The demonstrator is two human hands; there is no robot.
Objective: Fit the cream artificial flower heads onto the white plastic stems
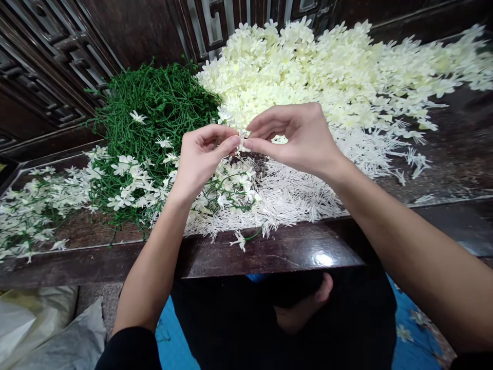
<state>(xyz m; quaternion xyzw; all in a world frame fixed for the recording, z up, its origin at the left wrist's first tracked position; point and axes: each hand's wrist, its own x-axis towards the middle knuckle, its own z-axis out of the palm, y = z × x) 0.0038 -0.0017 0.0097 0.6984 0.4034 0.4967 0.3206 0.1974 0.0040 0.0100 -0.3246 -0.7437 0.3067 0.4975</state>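
Observation:
My left hand [206,156] and my right hand [295,134] meet fingertip to fingertip above the bench. Both pinch at a small white artificial flower [242,137], mostly hidden by the fingers. A bit of green shows behind the left fingers. Behind my left hand lies a heap of green plastic stems [154,110]. Beyond my right hand spreads a large pile of cream artificial petals [292,72]. Under both hands is a layer of thin white plastic stamens [304,190]. Assembled white flowers on green stems [241,182] lie below my left hand.
The dark wooden bench [277,252] has a carved backrest [142,31]. More stemmed flowers [42,200] are piled at the left. One flower [239,240] hangs over the front edge. Pale sacks [65,334] stand at the lower left, and a blue sheet [173,339] covers the floor.

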